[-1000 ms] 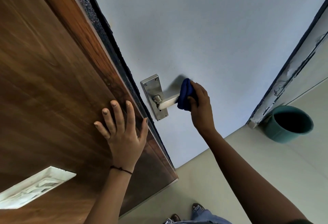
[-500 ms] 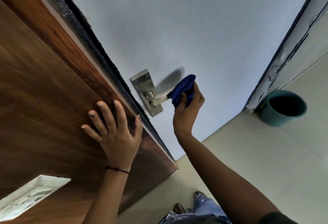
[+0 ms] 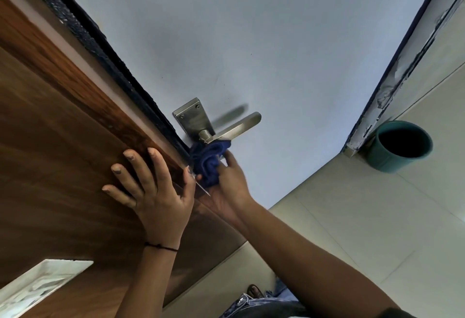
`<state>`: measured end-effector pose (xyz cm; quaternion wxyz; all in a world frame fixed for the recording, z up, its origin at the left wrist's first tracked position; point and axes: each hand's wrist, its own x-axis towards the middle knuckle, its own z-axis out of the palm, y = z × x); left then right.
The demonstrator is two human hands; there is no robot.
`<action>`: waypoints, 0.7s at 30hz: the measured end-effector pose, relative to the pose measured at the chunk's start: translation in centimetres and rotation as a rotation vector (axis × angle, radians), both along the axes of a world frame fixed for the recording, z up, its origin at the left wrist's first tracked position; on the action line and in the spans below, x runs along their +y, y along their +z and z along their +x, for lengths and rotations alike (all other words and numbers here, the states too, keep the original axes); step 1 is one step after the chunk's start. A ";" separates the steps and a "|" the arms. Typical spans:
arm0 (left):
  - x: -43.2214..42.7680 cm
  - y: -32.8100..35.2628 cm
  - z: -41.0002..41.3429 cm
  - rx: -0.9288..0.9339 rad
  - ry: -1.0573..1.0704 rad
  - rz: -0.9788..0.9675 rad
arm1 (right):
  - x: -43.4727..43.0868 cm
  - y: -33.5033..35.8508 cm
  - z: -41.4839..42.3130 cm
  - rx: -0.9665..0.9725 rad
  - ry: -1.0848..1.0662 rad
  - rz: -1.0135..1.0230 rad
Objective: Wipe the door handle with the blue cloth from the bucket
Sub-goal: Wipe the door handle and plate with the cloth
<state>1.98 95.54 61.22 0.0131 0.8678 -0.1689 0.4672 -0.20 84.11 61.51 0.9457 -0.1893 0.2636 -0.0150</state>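
Observation:
A steel lever door handle (image 3: 236,127) on a steel backplate (image 3: 192,117) sticks out from the pale blue door face (image 3: 251,40). My right hand (image 3: 230,186) is shut on a bunched blue cloth (image 3: 208,164), pressed against the lower part of the backplate just under the lever's base; the plate's lower end is hidden by the cloth. My left hand (image 3: 153,191) lies flat with fingers spread on the brown wooden surface (image 3: 63,141) beside the door's dark edge (image 3: 105,48). The teal bucket (image 3: 382,159) stands on the floor at the right.
A chipped white door frame (image 3: 392,76) runs down to the bucket. Beige floor tiles (image 3: 364,229) spread below. A white recessed plate (image 3: 37,287) sits in the wood at lower left. My foot and jeans (image 3: 254,300) show at the bottom.
My right hand has slid the cloth from the lever's outer end down to the backplate under its base, leaving the lever bare. My left hand stays flat on the wood.

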 end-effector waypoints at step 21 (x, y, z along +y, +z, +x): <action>0.0 0.0 0.1 -0.001 0.015 0.013 | -6.7 0.4 1.7 0.090 -0.274 -0.135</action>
